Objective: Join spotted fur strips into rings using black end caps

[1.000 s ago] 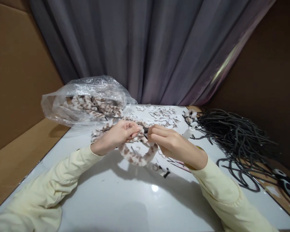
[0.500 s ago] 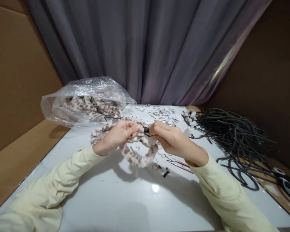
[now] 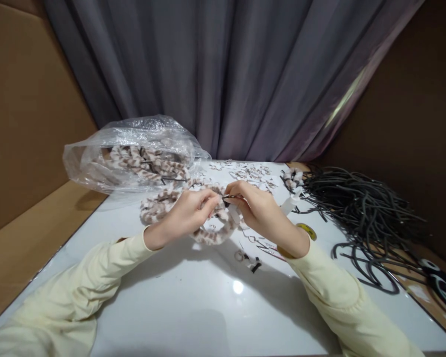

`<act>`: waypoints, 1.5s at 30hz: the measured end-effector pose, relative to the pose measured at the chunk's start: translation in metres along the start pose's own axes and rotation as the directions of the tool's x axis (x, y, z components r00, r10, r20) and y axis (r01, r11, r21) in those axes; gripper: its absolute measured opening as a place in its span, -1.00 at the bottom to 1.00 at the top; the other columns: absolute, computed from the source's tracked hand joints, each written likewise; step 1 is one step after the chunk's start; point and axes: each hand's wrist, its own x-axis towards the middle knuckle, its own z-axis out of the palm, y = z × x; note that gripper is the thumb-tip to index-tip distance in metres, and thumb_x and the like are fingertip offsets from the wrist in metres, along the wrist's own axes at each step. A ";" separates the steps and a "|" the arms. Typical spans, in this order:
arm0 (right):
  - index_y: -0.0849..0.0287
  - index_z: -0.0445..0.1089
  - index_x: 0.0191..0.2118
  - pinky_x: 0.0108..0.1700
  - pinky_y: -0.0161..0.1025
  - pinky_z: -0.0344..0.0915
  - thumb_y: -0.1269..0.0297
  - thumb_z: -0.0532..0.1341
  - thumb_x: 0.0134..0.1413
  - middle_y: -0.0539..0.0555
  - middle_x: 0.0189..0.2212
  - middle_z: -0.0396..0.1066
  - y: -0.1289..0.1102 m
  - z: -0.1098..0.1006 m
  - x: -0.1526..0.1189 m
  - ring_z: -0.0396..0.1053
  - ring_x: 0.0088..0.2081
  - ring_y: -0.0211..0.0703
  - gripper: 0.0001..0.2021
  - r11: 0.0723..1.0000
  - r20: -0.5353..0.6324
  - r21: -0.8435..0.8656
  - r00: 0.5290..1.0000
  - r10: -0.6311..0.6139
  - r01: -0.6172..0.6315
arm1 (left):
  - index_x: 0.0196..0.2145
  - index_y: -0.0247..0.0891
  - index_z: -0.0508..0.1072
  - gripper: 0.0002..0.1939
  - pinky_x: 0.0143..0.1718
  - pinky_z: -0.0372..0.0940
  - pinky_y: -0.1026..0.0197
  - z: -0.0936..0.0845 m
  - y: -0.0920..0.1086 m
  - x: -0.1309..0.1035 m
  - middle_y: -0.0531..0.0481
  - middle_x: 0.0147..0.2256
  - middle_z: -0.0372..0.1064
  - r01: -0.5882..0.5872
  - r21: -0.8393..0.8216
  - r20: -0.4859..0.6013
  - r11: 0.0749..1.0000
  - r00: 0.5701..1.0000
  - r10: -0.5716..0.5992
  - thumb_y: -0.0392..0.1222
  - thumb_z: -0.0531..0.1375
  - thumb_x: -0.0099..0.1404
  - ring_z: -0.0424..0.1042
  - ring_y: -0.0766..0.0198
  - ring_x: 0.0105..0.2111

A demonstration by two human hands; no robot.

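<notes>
A: What have you got in your left hand (image 3: 191, 210) just now?

B: You are pinching with it: thumb and fingertips press together on the upper side of a fluffy brown-and-white ring (image 3: 215, 237). The ring hangs below your fingers, over the middle of the counter (image 3: 171, 302); whether its lower rim touches the white top, I cannot tell

A: And your right hand (image 3: 258, 208)?

B: It faces the left one, fingertips just beside fingertips. Its grip is pinching a thin dark piece (image 3: 228, 197), too small and too covered by your fingers to name

A: What lies about you on the left?

B: A heap of fluffy rings (image 3: 154, 206) beside your left wrist. At the far left corner of the counter sits a clear plastic bag (image 3: 141, 135) with more of them inside. Small scraps (image 3: 254, 173) are strewn towards the far edge, in front of a grey curtain (image 3: 171, 74)

A: And on the right?

B: You have a tilted white bottle (image 3: 292, 202) beyond your right wrist, and a yellow rounded thing (image 3: 306, 231) just beside it. A big tangle of black cords (image 3: 360, 213) lies across the right edge of the counter, spilling past it
</notes>
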 end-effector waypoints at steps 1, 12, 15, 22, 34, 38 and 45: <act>0.17 0.14 -0.31 -0.26 -0.24 0.22 0.46 -0.02 0.18 0.12 -0.33 0.33 0.000 0.001 0.000 0.30 -0.31 -0.17 -0.92 0.999 0.010 -0.032 1.000 -0.006 0.006 | -0.56 -0.29 0.24 -0.72 -0.54 0.02 0.34 0.000 0.000 0.000 0.13 -0.63 0.14 -0.006 0.017 0.001 1.000 1.000 0.006 -0.19 -0.02 0.28 0.14 0.40 -0.60; 0.17 0.15 -0.28 -0.31 -0.29 0.23 0.54 -0.06 0.14 0.12 -0.34 0.34 -0.002 0.011 -0.004 0.32 -0.32 -0.19 -0.85 0.996 -0.041 -0.080 0.998 -0.040 0.037 | -0.58 -0.26 0.12 -0.71 -0.54 -0.03 0.32 0.002 -0.003 -0.003 0.15 -0.63 0.06 -0.055 0.035 0.001 0.998 0.999 0.055 -0.22 -0.04 0.30 0.09 0.42 -0.61; 0.16 0.14 -0.27 -0.29 -0.29 0.24 0.52 -0.07 0.16 0.12 -0.32 0.33 0.002 0.012 -0.005 0.32 -0.29 -0.20 -0.85 0.999 -0.078 -0.042 0.996 -0.038 0.034 | -0.60 -0.27 0.14 -0.65 -0.57 -0.03 0.33 -0.005 0.001 -0.001 0.15 -0.64 0.04 0.044 -0.119 0.156 0.992 0.988 -0.025 -0.14 -0.06 0.32 0.05 0.43 -0.64; 0.16 0.13 -0.28 -0.25 -0.29 0.27 0.48 -0.04 0.20 0.11 -0.32 0.34 0.004 0.006 -0.002 0.33 -0.27 -0.24 -0.90 0.992 -0.085 0.094 0.993 -0.083 0.090 | -0.59 -0.26 0.10 -0.64 -0.68 -0.16 0.36 -0.011 0.001 0.003 0.18 -0.66 -0.06 0.222 -0.350 0.387 0.910 0.919 -0.076 -0.04 -0.03 0.30 -0.11 0.47 -0.69; 0.17 0.24 -0.35 -0.08 -0.04 0.23 0.54 0.03 0.13 0.11 -0.39 0.36 -0.007 -0.002 0.002 0.33 -0.15 -0.11 -0.85 0.972 -0.184 0.062 0.960 -0.212 0.227 | -0.58 -0.27 0.14 -0.69 -0.59 -0.06 0.36 -0.003 -0.004 0.001 0.16 -0.63 0.00 -0.086 -0.035 -0.019 0.996 0.996 0.086 -0.15 -0.03 0.29 0.01 0.44 -0.63; 0.17 0.26 -0.33 -0.14 -0.06 0.27 0.53 0.03 0.13 0.11 -0.39 0.38 -0.011 0.008 -0.002 0.36 -0.22 -0.12 -0.85 0.970 -0.231 0.062 0.949 -0.213 0.233 | -0.52 -0.26 0.23 -0.78 -0.57 -0.03 0.35 0.007 -0.010 -0.001 0.16 -0.65 0.04 -0.190 0.161 -0.183 0.968 0.959 0.218 -0.22 -0.02 0.28 0.04 0.43 -0.65; 0.18 0.26 -0.34 -0.22 -0.10 0.35 0.55 -0.01 0.13 0.16 -0.37 0.38 -0.011 0.008 -0.003 0.36 -0.23 -0.12 -0.82 0.960 -0.214 0.133 0.953 -0.214 0.246 | -0.46 -0.27 0.27 -0.82 -0.55 0.01 0.35 0.012 -0.018 -0.001 0.15 -0.63 0.13 -0.256 0.273 -0.262 0.927 0.908 0.328 -0.28 -0.02 0.28 0.11 0.42 -0.65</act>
